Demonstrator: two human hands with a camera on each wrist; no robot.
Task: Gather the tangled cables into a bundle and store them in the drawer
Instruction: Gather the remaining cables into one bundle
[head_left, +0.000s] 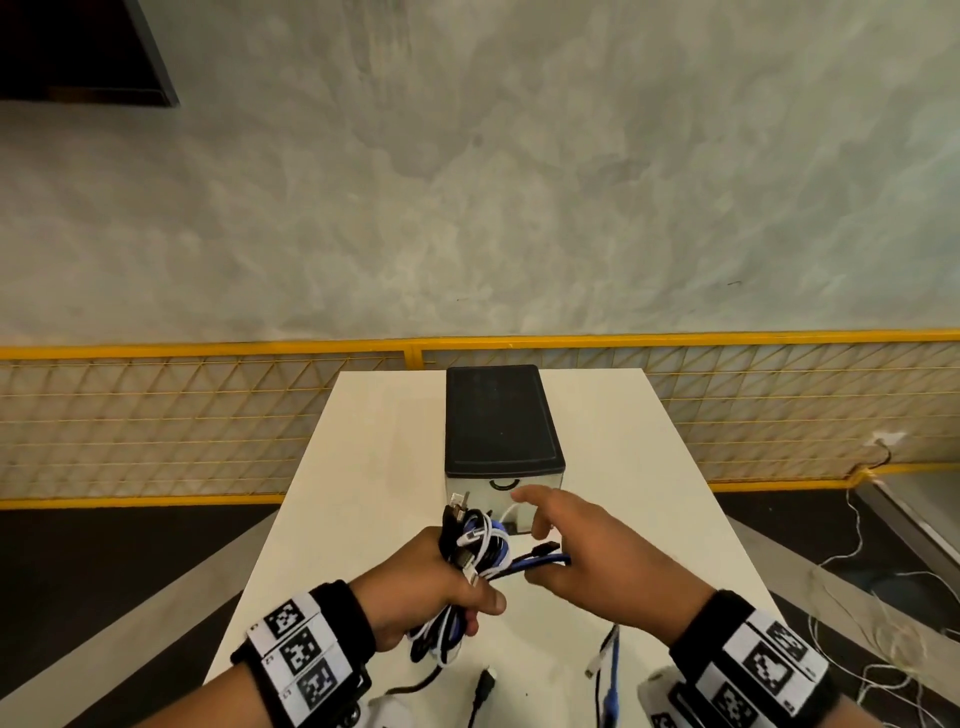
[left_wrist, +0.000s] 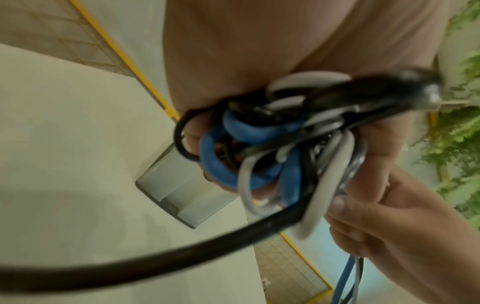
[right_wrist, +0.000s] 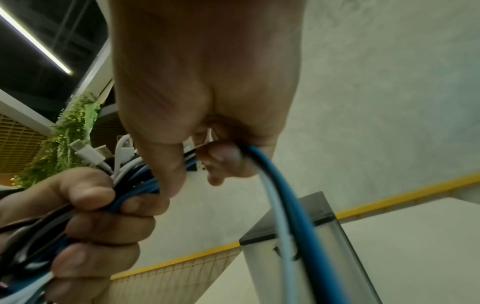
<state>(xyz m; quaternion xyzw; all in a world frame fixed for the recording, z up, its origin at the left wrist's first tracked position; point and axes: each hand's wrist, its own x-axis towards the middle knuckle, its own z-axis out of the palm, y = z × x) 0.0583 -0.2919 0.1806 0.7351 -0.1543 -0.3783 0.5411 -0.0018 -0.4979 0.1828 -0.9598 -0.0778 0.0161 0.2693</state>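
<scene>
The left hand (head_left: 426, 587) grasps the cable bundle (head_left: 475, 545) above the table (head_left: 363, 467); the right hand (head_left: 582, 551) pinches trailing blue and white strands (right_wrist: 283, 205). Gathering nears completion; next, likely, opening the closed drawer (head_left: 504, 499).

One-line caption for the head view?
Left hand grips the cable bundle; right hand holds trailing strands before the shut drawer box.

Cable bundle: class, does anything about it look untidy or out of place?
Yes. The left hand grips the cable bundle, but loose ends trail onto the table, and the drawer looks closed.
</scene>
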